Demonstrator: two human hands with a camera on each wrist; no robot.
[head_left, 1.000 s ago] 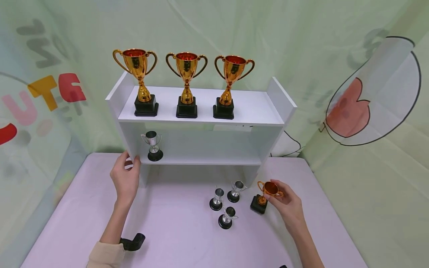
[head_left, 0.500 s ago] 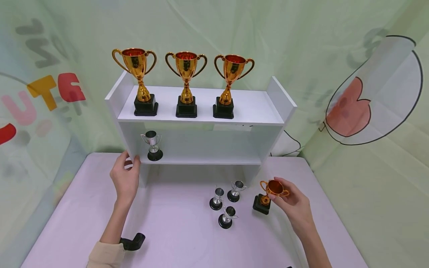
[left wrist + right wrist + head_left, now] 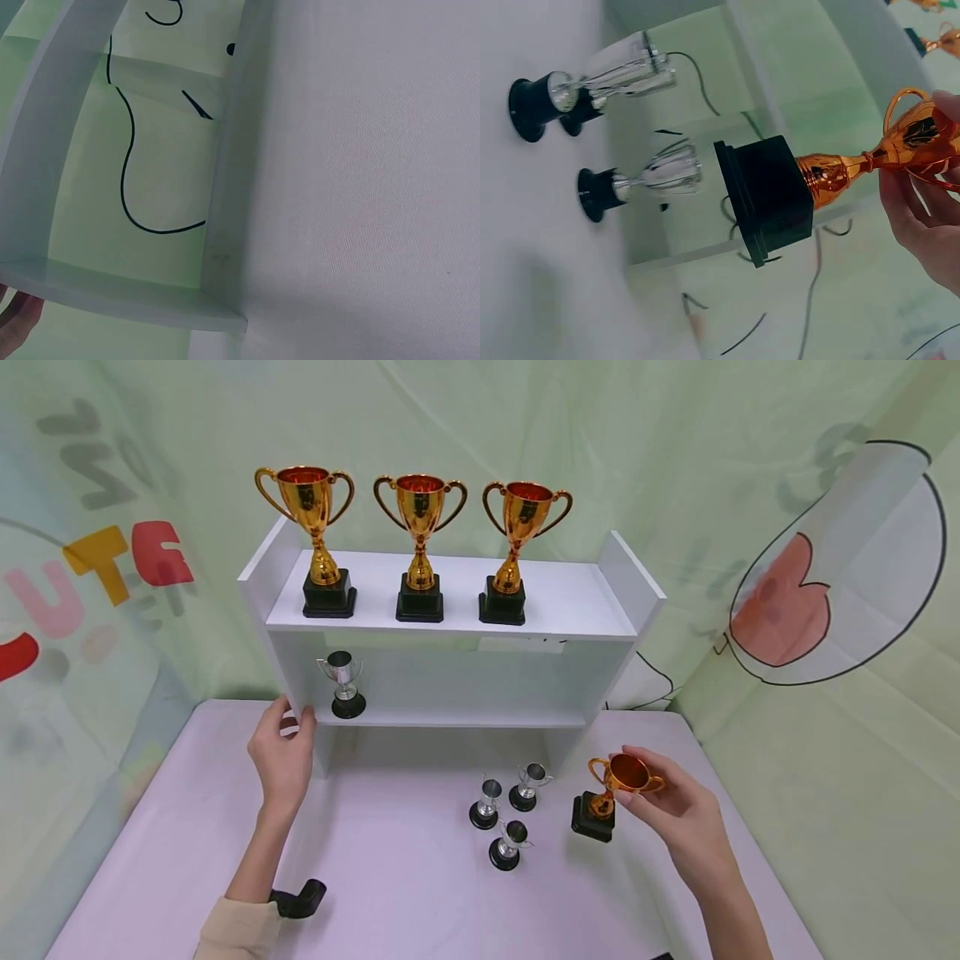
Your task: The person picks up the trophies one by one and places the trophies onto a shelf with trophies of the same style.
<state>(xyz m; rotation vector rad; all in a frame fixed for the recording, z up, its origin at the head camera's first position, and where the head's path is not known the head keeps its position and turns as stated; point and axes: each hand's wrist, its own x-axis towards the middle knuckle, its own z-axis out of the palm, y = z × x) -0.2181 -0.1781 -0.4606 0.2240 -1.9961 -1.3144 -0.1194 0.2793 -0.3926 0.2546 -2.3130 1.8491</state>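
My right hand (image 3: 683,817) pinches a small gold trophy cup (image 3: 626,773) by its bowl, between thumb and fingers. The trophy tilts, and its black square base (image 3: 769,199) hangs off the table in the right wrist view. Just left of it, three small silver trophies (image 3: 515,833) with round black bases stand on the table. My left hand (image 3: 282,756) grips the left side panel of the white shelf (image 3: 450,722), thumb on the front edge. In the left wrist view only a bit of its fingers (image 3: 21,319) shows.
Three gold trophies (image 3: 421,543) stand on the shelf's top board. One silver trophy (image 3: 345,683) stands at the left of the middle board. A pale cloth covers the table (image 3: 405,877); a printed curtain (image 3: 697,510) hangs behind, with a black line near the shelf's right side.
My right hand has moved right and towards me with the gold trophy, raising it further off the table and away from the silver trophies. The left hand stays on the shelf.
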